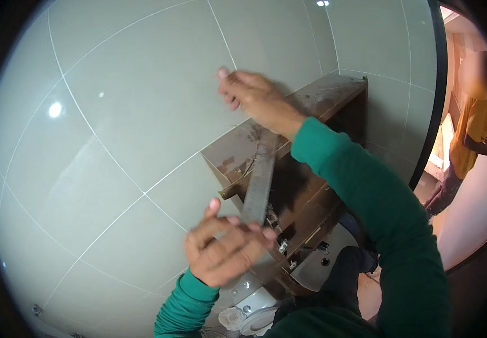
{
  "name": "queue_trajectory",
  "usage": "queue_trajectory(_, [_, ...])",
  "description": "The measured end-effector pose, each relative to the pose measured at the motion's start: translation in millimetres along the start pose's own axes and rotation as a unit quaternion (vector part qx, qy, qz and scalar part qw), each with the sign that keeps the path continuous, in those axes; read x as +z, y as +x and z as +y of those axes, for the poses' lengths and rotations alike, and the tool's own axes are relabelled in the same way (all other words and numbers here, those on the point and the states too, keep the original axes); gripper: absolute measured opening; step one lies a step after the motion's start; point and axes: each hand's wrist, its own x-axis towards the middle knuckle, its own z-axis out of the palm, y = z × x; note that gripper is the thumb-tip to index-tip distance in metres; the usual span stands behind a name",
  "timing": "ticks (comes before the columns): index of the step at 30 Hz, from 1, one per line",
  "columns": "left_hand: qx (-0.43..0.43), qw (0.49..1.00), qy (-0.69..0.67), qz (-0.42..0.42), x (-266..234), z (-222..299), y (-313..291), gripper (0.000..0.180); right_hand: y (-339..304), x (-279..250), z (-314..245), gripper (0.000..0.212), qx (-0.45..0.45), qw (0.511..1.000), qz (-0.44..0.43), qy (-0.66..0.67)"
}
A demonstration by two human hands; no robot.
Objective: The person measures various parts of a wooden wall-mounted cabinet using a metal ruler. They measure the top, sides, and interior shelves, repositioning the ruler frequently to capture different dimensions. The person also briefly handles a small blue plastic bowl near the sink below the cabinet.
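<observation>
My left hand (224, 253) is at the lower end of a long, flat grey strip (261, 186). Its thumb points up and its fingers spread across that end; whether they touch the strip cannot be told. The strip slants across the front of a dark brown wall cabinet (322, 107) with a dusty, stained top. Higher up, in front of the tiled wall, my right hand (255, 101) has its fingers loosely curled and a little apart, slightly blurred, with nothing visible in them. My right wrist passes over the strip's upper end and part of the cabinet top.
Glossy pale tiles (114, 141) cover the wall on the left. Below the cabinet are a white basin (325, 276) and a toilet (259, 321). A dark door frame (436, 101) stands at the right; beyond it is a person in a yellow shirt (472, 135).
</observation>
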Motion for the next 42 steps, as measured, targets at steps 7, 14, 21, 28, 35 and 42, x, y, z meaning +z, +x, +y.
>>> queue_trajectory(7, [0.014, 1.000, -0.028, 0.001, -27.8, 29.4, 27.9, 0.030, -105.5, -75.7, -85.5, 0.048, -0.274, 0.891, -0.130, -0.339])
queue_trajectory(14, [-0.180, 0.981, -0.069, -0.032, 2.5, -12.0, 95.0, 0.042, -175.7, -126.1, -52.5, 0.036, -0.106, 0.889, -0.021, -0.445])
queue_trajectory(21, [-0.279, 0.911, 0.108, -0.285, 22.6, -14.6, 104.4, 0.028, -224.9, -130.2, 7.8, 0.019, -0.012, 0.941, 0.096, -0.325])
queue_trajectory(28, [-0.313, 0.913, -0.017, -0.262, 24.1, -31.8, 91.7, 0.019, -195.3, -83.1, 0.6, 0.045, -0.030, 0.957, 0.112, -0.264])
queue_trajectory(35, [-0.267, 0.928, -0.090, -0.242, 19.2, -29.2, 90.6, 0.017, -140.9, -33.7, 36.3, 0.060, 0.032, 0.975, 0.203, -0.082])
queue_trajectory(42, [-0.080, 0.951, -0.081, -0.286, 7.5, -40.8, 81.2, 0.007, -134.7, -10.7, 46.1, 0.079, -0.008, 0.958, 0.264, -0.110])
